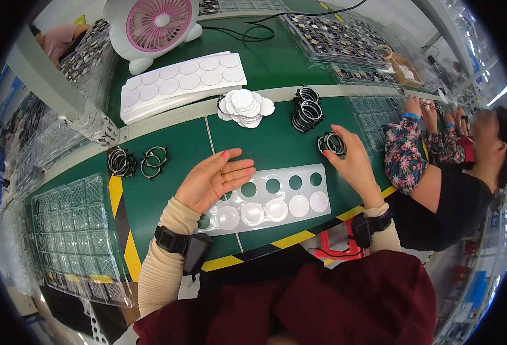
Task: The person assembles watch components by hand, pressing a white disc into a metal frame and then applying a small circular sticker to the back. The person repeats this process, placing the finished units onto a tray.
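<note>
Palm turned up and fingers stretched out, my left hand hovers over the left part of a pale backing sheet and holds nothing. Along the sheet's near row lie several round white stickers; its far row shows round holes with the green table through them. To the right, my right hand has its thumb and fingers around a small group of black rings on the table. Beyond it stands a taller stack of black rings. A heap of loose white discs lies left of that stack.
More black rings sit at the left. Sheets of round white stickers are piled behind, below a white and pink fan. Clear compartment trays stand at the left edge. At the right, a co-worker sits close by.
</note>
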A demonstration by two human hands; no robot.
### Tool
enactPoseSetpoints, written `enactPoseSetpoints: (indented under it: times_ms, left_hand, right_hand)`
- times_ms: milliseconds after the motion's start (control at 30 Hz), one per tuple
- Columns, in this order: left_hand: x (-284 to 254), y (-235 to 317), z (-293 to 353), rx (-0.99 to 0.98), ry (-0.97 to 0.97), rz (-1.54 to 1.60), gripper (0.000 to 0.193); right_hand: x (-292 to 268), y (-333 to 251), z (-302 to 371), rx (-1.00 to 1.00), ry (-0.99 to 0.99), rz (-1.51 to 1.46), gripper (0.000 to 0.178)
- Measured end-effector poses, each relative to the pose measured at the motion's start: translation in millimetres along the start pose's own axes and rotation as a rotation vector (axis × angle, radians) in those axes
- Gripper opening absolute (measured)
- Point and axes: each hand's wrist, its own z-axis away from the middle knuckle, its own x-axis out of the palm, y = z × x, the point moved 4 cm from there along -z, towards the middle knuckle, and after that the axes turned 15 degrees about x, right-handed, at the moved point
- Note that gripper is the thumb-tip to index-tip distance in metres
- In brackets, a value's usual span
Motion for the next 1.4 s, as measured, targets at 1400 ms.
enactPoseSetpoints:
  times_ms: [1400]
  left_hand:
    - [4, 21, 51, 0.311, -0.275, -1.967, 0.037]
  right_hand:
    - [14, -59, 87, -0.316, -0.726, -0.481, 0.03]
